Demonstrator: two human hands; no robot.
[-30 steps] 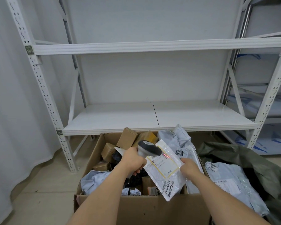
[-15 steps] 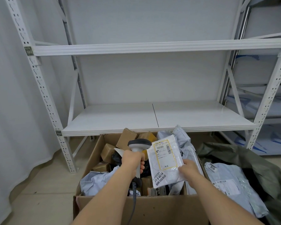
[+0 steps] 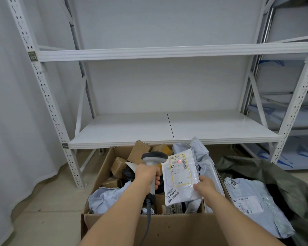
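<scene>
Spotter: Since a second ago, we note the scanner (image 3: pixel 154 158) has swung up from its tilt over the parcel (image 3: pixel 180 181) and now stands handle-down. The parcel has risen from a slant to near upright. A red spot (image 3: pixel 179 161) sits on its label (image 3: pixel 181 172); half a second ago we saw none.

Recorder: Where is the parcel against the cardboard box (image 3: pixel 149 228)?

Spotter: Held above the box, right of its middle, label towards us. We cannot tell whether its lower edge brushes the contents.

Recorder: Hands?

Spotter: The left hand (image 3: pixel 147 176) is wrapped round the scanner's handle, over the box's middle, with the scanner head just left of the parcel's top edge. The right hand (image 3: pixel 205 186) pinches the parcel's lower right edge, thumb on the front face.

Recorder: Outward from there?

Spotter: A cable (image 3: pixel 148 213) hangs from the scanner down towards the box's near wall. Inside the box we log brown cartons (image 3: pixel 138 153) at the far left and grey mailer bags (image 3: pixel 105 197) at the near left and far right. Right of the box lies a green sack (image 3: pixel 283 174) with a grey bagged package (image 3: pixel 252 201) on it, marked 1014. Beyond the box stands a white rack (image 3: pixel 167 132), its lowest board just past the far rim. Left of the box hangs a white curtain (image 3: pixel 16 139).
</scene>
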